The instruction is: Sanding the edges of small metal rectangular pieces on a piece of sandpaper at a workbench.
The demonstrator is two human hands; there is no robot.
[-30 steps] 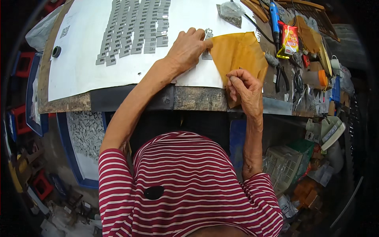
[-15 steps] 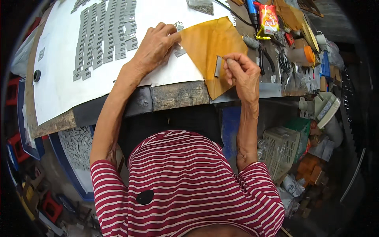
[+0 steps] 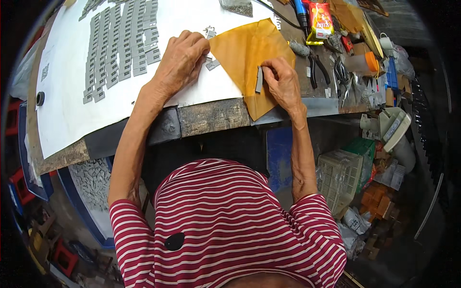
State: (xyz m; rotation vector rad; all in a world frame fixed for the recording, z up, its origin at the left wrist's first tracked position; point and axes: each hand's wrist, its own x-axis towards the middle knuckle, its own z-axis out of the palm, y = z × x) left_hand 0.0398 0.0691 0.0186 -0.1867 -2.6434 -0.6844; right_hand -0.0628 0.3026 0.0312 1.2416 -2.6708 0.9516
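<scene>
My left hand (image 3: 180,62) rests on the white sheet (image 3: 120,110) with its fingers curled together; whatever they may hold is hidden. Close to its fingertips lie a small grey metal piece (image 3: 212,65) and another grey piece (image 3: 211,34) beside tiny loose bits. My right hand (image 3: 284,82) is over the brown paper (image 3: 240,43), thumb and forefinger pinched at the upper end of a narrow grey strip (image 3: 259,80). Anything tiny between those fingertips is too small to make out. Rows of grey metal pieces (image 3: 115,48) cover the sheet at the left.
Pliers (image 3: 319,72), a red-yellow packet (image 3: 320,21), a blue-handled tool (image 3: 301,13) and an orange-lidded jar (image 3: 371,62) crowd the bench's right side. A bag of small parts (image 3: 237,6) sits at the back. Below left stands a blue tray (image 3: 72,187) of grey pieces.
My right hand has shifted left and slightly up, bringing its pinched fingertips to the grey strip's top. My left hand stays curled near the same small pieces; the whole view has shifted slightly.
</scene>
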